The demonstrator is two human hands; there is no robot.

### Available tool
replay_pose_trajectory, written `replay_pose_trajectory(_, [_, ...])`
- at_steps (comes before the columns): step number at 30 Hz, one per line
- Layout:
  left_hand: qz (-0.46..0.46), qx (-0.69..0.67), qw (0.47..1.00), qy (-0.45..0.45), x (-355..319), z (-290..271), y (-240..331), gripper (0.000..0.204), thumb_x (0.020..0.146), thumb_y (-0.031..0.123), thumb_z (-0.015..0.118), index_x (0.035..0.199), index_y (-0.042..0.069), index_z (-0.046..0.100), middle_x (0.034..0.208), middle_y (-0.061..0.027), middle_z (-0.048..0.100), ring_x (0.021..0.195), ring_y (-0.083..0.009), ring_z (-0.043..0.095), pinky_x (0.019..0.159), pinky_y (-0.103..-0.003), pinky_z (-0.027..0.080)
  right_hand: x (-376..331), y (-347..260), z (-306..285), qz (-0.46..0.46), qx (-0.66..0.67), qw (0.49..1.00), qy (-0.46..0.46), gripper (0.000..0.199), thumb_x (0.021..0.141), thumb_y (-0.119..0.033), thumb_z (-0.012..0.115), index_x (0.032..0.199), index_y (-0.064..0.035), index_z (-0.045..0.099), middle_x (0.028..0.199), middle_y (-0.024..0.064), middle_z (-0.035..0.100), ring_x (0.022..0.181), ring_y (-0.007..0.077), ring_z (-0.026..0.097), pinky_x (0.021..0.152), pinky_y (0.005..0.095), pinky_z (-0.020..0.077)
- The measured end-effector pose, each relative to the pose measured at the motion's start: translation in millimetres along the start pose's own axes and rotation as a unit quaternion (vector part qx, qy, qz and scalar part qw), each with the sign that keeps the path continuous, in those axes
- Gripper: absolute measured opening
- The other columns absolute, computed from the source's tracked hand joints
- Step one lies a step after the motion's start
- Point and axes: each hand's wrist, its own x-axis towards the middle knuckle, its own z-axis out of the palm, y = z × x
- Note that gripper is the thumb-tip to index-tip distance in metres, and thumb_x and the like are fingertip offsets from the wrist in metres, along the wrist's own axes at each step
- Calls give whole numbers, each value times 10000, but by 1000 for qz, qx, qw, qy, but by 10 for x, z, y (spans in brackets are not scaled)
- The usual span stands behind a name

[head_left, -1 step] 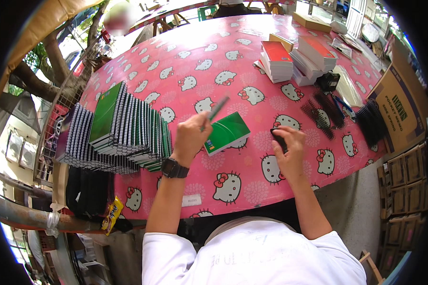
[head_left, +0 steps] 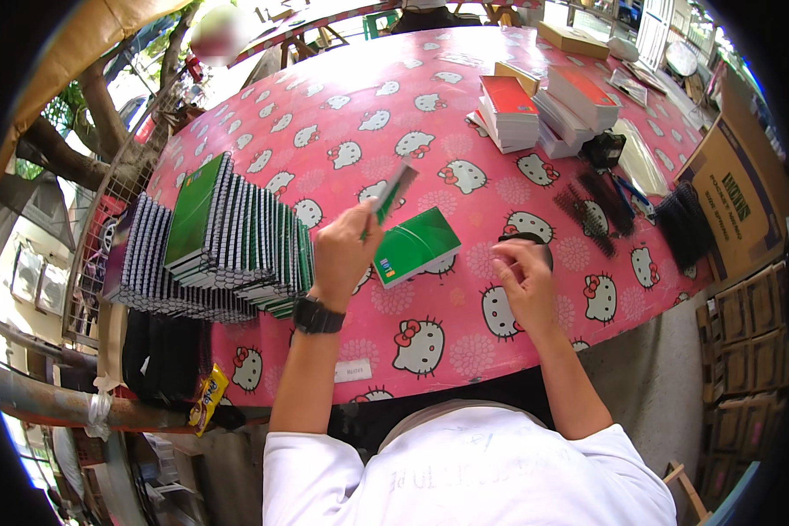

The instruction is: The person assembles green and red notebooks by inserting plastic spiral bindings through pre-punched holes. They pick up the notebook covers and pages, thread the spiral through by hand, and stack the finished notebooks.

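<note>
My left hand (head_left: 346,250), with a black wristwatch (head_left: 318,316) on its wrist, is closed around a thin green-and-grey notepad (head_left: 396,195) that is tilted nearly edge-on. Just to its right a green-covered memo pad (head_left: 419,247) lies on the table, with no coil visible on its edges. Farther right, my right hand (head_left: 526,276) is curled with a small black object (head_left: 542,250) at its fingers; its kind is mostly hidden. Several spiral-bound green notebooks (head_left: 197,215) stand stacked to the left of my left hand.
The pink patterned tablecloth (head_left: 421,346) covers the table. Red-covered pads (head_left: 510,95) are piled at the far right. Black binding coils (head_left: 679,228) lie near a cardboard box (head_left: 728,188). At the near left are black bundles (head_left: 162,355) and a yellow packet (head_left: 208,399).
My left hand has shifted slightly left, and the notepad in it has turned to show more green. My right hand has turned, and the black object now shows beyond its fingers.
</note>
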Motion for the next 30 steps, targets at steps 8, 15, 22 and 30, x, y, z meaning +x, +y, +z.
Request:
replay_pose_trajectory(8, [200, 7, 974, -109, -494, -249, 629, 472, 724, 76, 705, 1186, 87, 615, 1228, -102, 578, 1149, -257, 541, 957, -389, 452, 116, -196, 68, 222, 539, 800, -143, 284, 881, -134, 675, 1125, -9, 602, 990, 39, 661, 882, 89, 617, 774, 247, 497])
replay_pose_trajectory(15, [-208, -492, 844, -48, -994, 100, 529, 893, 726, -32, 662, 1480, 89, 199, 1395, -146, 416, 1321, -262, 367, 1075, -385, 322, -95, -168, 151, 53, 295, 938, -171, 224, 885, 29, 602, 1107, 3, 597, 983, 38, 658, 879, 76, 599, 774, 222, 480])
replay_pose_trajectory(22, [-294, -355, 883, -92, -1135, 360, 574, 643, 755, -23, 648, 1349, 36, 409, 1095, -112, 561, 1103, -243, 515, 1036, -362, 357, -189, 2, 417, 88, 329, 939, -57, 176, 905, -148, 622, 1020, -20, 589, 936, 49, 640, 828, 77, 562, 726, 231, 456])
replay_pose_trajectory(30, [50, 46, 996, -56, -742, 316, 1050, 438, 836, 30, 585, 1270, 77, 564, 1064, -99, 636, 955, -261, 608, 924, -402, 432, -97, -60, 482, 93, 258, 961, -32, 188, 909, -174, 617, 1008, -16, 592, 850, 40, 623, 758, 76, 538, 666, 238, 442])
